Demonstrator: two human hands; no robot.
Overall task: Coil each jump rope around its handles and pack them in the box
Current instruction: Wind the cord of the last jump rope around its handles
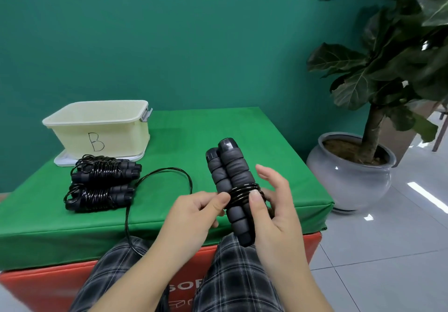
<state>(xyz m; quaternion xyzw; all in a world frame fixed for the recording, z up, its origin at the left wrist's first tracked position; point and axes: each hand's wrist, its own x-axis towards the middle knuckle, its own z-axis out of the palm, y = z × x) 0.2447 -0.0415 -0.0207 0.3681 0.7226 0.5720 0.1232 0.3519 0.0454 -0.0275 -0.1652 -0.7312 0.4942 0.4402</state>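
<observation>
My right hand (276, 202) grips two dark foam jump rope handles (230, 178) held side by side, upright over the front of the table, thumb pressing on a few black cord turns (242, 191) around their middle. My left hand (196, 212) pinches the cord right beside those turns. The loose cord (167, 172) loops out over the green table and drops over the front edge toward my lap. Two coiled jump ropes (104, 168) (97, 196) lie at the left. Behind them stands the pale yellow box (80, 115) marked B, open and showing nothing inside.
The box stands on its white lid (60, 161). The green cloth table (278, 142) sits on a red base. A potted plant in a grey pot (351, 178) stands on the tiled floor to the right. A green wall is behind.
</observation>
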